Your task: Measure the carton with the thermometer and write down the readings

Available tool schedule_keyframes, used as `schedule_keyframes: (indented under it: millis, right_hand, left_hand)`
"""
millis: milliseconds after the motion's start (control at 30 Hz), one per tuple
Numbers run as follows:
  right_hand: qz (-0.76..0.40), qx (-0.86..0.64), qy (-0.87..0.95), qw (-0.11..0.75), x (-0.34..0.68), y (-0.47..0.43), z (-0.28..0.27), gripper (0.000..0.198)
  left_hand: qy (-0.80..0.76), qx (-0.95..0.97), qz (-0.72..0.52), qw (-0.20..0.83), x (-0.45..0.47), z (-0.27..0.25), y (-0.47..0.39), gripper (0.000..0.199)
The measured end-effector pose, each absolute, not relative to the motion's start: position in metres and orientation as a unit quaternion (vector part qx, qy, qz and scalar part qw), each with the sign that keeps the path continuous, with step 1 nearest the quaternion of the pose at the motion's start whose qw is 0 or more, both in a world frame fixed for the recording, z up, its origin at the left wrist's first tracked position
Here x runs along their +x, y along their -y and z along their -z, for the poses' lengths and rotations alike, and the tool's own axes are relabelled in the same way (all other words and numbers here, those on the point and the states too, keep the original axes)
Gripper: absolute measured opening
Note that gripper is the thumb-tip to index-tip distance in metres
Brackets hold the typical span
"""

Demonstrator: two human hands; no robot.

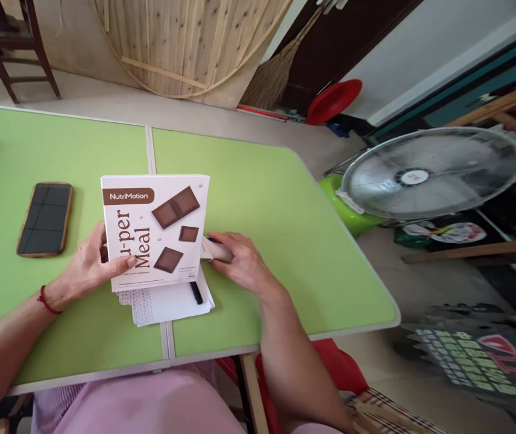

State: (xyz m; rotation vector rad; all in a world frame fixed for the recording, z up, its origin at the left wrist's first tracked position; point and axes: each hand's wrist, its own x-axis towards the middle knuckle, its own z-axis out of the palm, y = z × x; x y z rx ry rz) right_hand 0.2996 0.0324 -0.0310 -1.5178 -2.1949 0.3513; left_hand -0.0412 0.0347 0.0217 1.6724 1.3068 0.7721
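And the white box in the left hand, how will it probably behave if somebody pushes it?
The white box is likely stiff: its edges look straight in the left hand. With flat sides and square corners, it would probably slide or tip rather than roll.

Box point(174, 236) blks ctr; tbl point(316, 259) R side free.

White box point(149, 232), "NutriMotion" on its brown band point(128, 196), "u-per Meal" (start hidden) in brown letters running upward
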Motion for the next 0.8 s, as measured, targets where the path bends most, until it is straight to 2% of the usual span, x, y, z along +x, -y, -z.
schedule_keyframes:
  millis: [100,167,333,433,533,667,800]
  right_hand:
    - [-0.113,-0.546,0.803,0.211,0.298,-0.031,0.025,0.051]
    - [-0.09,-0.536,0.807,0.232,0.295,-0.029,0.019,0.05]
    - [-0.068,-0.449,0.826,0.333,0.27,-0.016,0.004,0.019]
    - [-0.079,-0.429,0.848,0.3,0.252,-0.008,0.002,0.014]
    - [-0.034,-0.463,0.849,0.253,0.241,-0.001,0.004,0.016]
    - [0.063,-0.467,0.859,0.202,0.236,0.005,0.007,0.018]
    - [0.1,-0.449,0.869,0.184,0.234,0.007,0.007,0.016]
  left_hand:
    - [-0.523,0.665,-0.308,0.435,-0.04,-0.023,-0.035,0.069]
    - [-0.524,0.659,-0.31,0.442,-0.039,-0.022,-0.034,0.07]
    - [-0.501,0.639,-0.353,0.465,-0.041,-0.018,-0.033,0.066]
    - [-0.484,0.631,-0.41,0.447,-0.044,-0.014,-0.035,0.062]
    - [-0.499,0.637,-0.443,0.386,-0.048,-0.011,-0.039,0.067]
    - [-0.509,0.675,-0.432,0.313,-0.052,-0.007,-0.045,0.074]
    - [-0.502,0.73,-0.395,0.243,-0.052,0.0,-0.05,0.063]
